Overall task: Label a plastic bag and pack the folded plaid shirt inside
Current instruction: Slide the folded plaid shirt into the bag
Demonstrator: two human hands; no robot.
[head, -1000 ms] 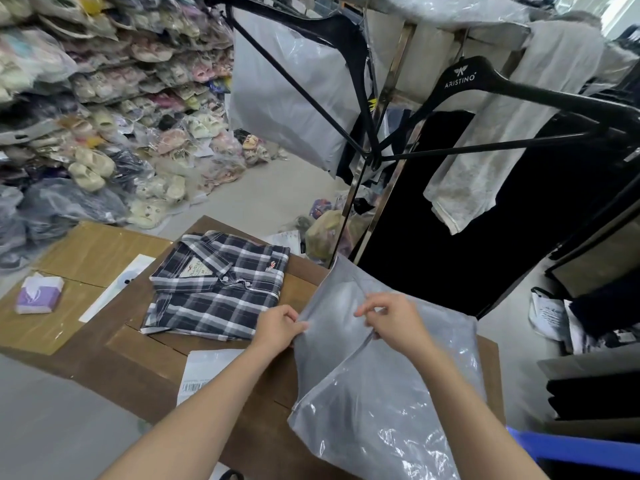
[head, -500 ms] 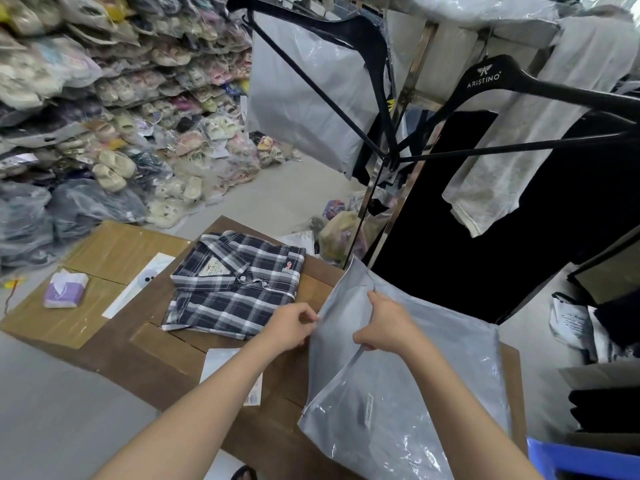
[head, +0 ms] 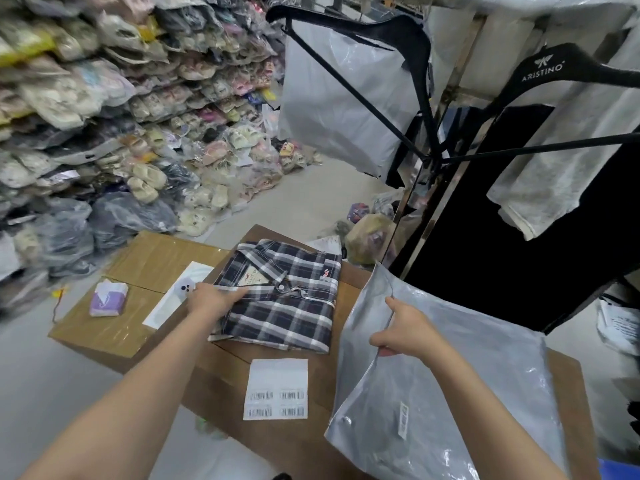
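Stacked against the far wall were heaps of bagged footwear (head: 145, 109), and black hangers (head: 540, 81) on a garment rack (head: 450, 109) hung over the right side of a storeroom with a pale floor. Brown cardboard boxes (head: 162, 258) served as the work surface, two of them set side by side. On the nearer, darker box lay the folded plaid shirt (head: 287, 299), collar toward the far edge, a small red logo on its chest. The person's left hand (head: 211, 301) rested on the shirt's left edge, fingers curled over the fabric near the collar, gripping that side of the garment. Just right of the shirt, a grey plastic bag (head: 457, 375) lay spread over the box, its far corner lifted off the surface. The right hand (head: 403, 330) pinched the bag's upper layer at its opening, thumb beneath and fingers above, holding the mouth raised apart from the lower layer. A narrow white sticker (head: 402, 420) showed on the bag's lower part. Between the two forearms, a white sheet of barcode labels (head: 276, 389) lay flat on the cardboard, just in front of the shirt. Farther left, on the lighter box, sat a purple tissue packet (head: 108, 299), and beside it a white phone (head: 180, 294) lay partly hidden behind the left hand.
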